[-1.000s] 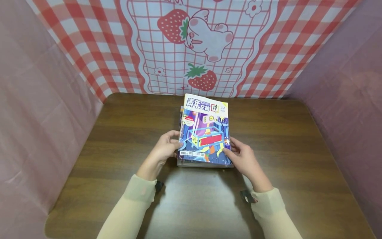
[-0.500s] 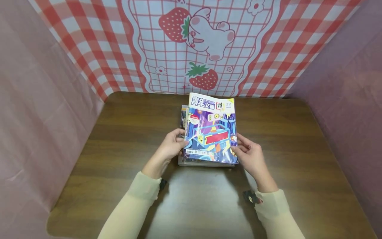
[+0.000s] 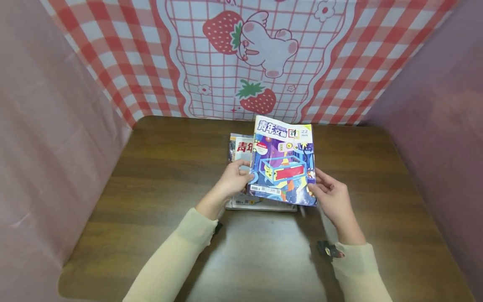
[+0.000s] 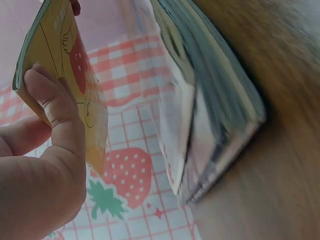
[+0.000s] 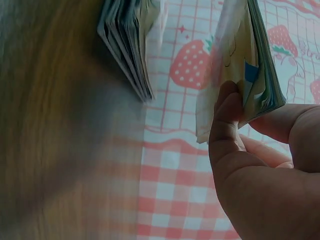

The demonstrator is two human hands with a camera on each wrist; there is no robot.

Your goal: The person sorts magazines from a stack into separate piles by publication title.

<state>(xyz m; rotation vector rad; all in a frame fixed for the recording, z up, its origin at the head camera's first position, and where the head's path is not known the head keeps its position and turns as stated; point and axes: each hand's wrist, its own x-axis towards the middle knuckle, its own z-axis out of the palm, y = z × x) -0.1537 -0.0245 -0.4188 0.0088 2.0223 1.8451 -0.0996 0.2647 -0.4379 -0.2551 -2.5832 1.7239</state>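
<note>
A magazine [image 3: 283,163] with a purple and blue cover is held up by its two sides above a stack of magazines [image 3: 243,147]. My left hand [image 3: 234,180] pinches its left edge, thumb on the cover. At the lower right edge, my right hand [image 3: 332,197] grips it the same way. In the left wrist view, the held magazine [image 4: 65,75] shows a yellow back cover, apart from the thick stack [image 4: 215,85] on the table. The right wrist view shows fingers pinching the magazine [image 5: 255,65], with the stack [image 5: 127,45] beyond. The held magazine hides much of the stack.
The stack lies on a brown wooden table [image 3: 162,167]. A red checked cloth [image 3: 132,63] with strawberries hangs at the table's back edge. Pink curtains [image 3: 37,126] hang on both sides.
Both hands have lifted the top magazine and carried it to the right. More of the stack beneath, including a cover with red lettering, has come into view. The stack has stayed in place.
</note>
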